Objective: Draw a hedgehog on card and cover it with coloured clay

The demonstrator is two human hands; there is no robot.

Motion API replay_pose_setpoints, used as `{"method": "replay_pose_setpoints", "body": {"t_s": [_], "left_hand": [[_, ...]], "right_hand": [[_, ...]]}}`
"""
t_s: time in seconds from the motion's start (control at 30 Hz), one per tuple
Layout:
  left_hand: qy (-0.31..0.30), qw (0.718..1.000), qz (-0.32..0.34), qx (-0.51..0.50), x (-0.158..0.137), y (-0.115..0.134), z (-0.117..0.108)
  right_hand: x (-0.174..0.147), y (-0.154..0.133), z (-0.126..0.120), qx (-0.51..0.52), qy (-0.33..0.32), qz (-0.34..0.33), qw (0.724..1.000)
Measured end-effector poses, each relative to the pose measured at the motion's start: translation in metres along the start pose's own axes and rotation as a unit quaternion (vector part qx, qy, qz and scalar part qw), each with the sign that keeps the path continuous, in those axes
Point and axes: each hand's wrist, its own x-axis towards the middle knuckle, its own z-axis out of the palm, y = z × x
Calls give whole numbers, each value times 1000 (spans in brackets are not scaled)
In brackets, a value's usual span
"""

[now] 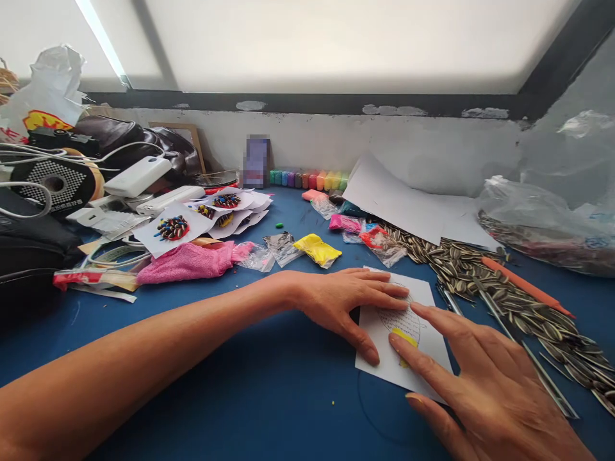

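A white paper square [435, 368] with a pencil-drawn oval of scale-like marks lies on the blue table. My left hand [350, 301] rests flat on its left part, fingers spread and the thumb near the left edge. Over the right side of the paper is my right hand [485, 378], its fingers stretched out. One of its fingertips touches a flattened piece of yellow clay [403, 336] on the drawing. A smaller yellow bit shows just below that finger. Part of the drawing is hidden under both hands.
Striped sunflower seeds [461, 269] spread along the right, with an orange stick [526, 285] and metal tools among them. Behind lie a yellow packet [318, 250], a pink cloth [185, 262] and finished seed pictures [173, 228]. Colored clay blocks [307, 180] line the wall.
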Motion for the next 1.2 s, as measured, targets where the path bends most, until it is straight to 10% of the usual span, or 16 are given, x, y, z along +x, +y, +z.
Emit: {"method": "replay_pose_setpoints", "body": {"t_s": [1.2], "left_hand": [[-10, 1000, -13, -14, 0, -2, 0]], "right_hand": [[-13, -1, -4, 26, -26, 96, 995]]}}
